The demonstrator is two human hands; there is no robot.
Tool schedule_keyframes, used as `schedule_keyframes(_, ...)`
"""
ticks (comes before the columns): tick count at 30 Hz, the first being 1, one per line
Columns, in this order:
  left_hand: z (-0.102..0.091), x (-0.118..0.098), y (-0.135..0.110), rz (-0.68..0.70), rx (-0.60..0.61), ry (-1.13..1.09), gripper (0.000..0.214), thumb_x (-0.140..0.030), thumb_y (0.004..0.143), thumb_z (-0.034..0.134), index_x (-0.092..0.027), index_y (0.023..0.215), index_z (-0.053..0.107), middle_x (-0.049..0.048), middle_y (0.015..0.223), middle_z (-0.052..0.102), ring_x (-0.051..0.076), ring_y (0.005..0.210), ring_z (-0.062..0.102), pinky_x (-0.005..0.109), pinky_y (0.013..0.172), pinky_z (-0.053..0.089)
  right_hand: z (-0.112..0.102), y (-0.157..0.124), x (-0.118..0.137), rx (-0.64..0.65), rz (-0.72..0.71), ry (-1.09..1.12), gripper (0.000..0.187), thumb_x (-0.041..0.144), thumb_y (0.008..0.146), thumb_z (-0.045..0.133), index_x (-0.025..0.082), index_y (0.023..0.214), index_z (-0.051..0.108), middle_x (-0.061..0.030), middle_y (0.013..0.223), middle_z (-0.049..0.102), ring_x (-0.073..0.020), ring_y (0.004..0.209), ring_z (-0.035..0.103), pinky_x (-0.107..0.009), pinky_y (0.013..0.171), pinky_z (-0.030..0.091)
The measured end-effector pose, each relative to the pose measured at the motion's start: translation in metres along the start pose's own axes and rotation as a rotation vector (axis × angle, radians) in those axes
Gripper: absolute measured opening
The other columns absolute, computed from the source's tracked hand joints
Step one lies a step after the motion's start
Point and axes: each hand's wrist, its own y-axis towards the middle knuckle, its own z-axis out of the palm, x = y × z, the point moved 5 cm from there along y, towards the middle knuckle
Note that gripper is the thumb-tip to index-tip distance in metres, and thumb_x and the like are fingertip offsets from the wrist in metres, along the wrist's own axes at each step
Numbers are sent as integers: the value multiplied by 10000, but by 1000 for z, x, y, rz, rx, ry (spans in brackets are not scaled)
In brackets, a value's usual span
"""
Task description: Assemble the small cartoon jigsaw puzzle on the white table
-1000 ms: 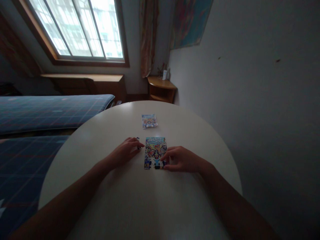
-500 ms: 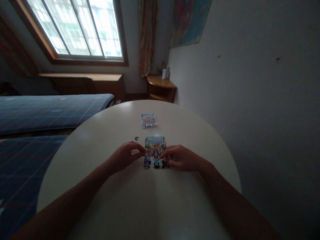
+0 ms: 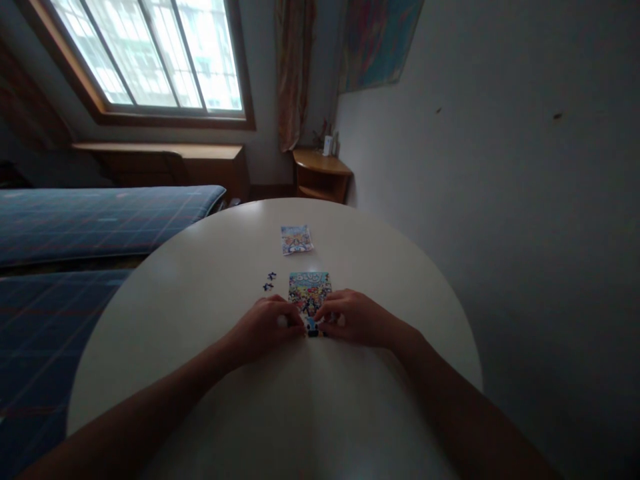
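Note:
A small colourful jigsaw puzzle lies on the white round table, cartoon figures and large lettering on its upper part. My left hand is over its lower left corner, thumb and fingertips closed together at the bottom row. My right hand covers the lower right, its fingers pinched at the same row. Between the fingertips shows a blue puzzle piece with a dark lower part. The fingers hide most of the bottom row. Left of the puzzle lie two loose puzzle pieces.
A printed picture packet rests farther back on the round table. Beyond the table's left edge is a bed with a blue plaid cover. A wall runs along the right, and a wooden corner cabinet stands behind.
My left hand has moved right and slightly nearer, onto the puzzle's lower left. A second loose piece now shows on the left. My right fingers have shifted slightly left.

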Motion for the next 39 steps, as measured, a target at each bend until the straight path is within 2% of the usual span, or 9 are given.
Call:
schedule_keyframes(6,2,-1,-2,-41,2,109,19,-229,778,739,-228,760,737,10,823,734,195,830,654,342,862,474,3,0,0,5,-16,-4,109,159,807,700,179,905,744,-12,789,676,-105,663,606,-218,671,444)
schedule_keyframes(10,4,-2,-2,-4,7,143,28,-253,796,729,-239,773,720,-4,798,732,217,873,639,369,864,456,4,1,1,10,-22,-20,120,174,814,697,183,921,750,-15,799,684,-111,673,611,-227,679,448)
schedule_keyframes(16,0,4,-1,36,0,134,14,-231,807,719,-242,810,710,-9,810,723,207,856,630,350,845,472,8,1,3,5,-58,-38,142,194,818,693,202,945,756,-23,834,698,-124,695,623,-250,711,466)
schedule_keyframes(18,-7,12,0,46,-35,114,31,-235,821,713,-235,852,709,7,865,718,211,893,630,358,872,481,9,1,3,2,-81,-37,175,205,821,698,214,986,757,-37,895,707,-141,763,642,-269,760,480)
schedule_keyframes(21,-16,23,1,104,-82,108,122,-278,854,695,-247,972,704,35,1056,697,231,1038,612,410,974,463,13,1,4,4,-125,-29,232,259,843,712,232,1071,748,-59,982,701,-165,869,649,-302,839,489)
schedule_keyframes(24,-17,29,0,191,-38,86,265,-316,859,699,-264,1117,670,61,1244,631,247,1179,563,447,1046,436,17,2,4,-15,-166,-56,297,355,850,732,250,1128,732,-74,1049,692,-185,948,639,-339,904,478)
schedule_keyframes(27,-14,27,-2,248,2,84,330,-325,864,697,-281,1186,638,69,1333,582,255,1262,514,463,1080,414,22,4,3,-50,-183,-103,308,400,869,711,248,1137,726,-80,1087,690,-197,998,632,-358,935,462)
schedule_keyframes(31,-14,23,-1,259,-14,108,284,-299,888,661,-284,1171,644,63,1328,588,252,1259,518,465,1086,411,29,6,2,-48,-201,-141,263,390,878,705,254,1099,742,-69,1044,697,-188,955,636,-350,910,463)
schedule_keyframes(39,-20,34,4,202,-127,152,224,-313,913,610,-244,1121,653,74,1266,624,251,1180,565,470,1052,453,29,7,4,-47,-228,-144,214,370,928,646,270,1084,751,-52,981,696,-168,892,632,-321,857,463)
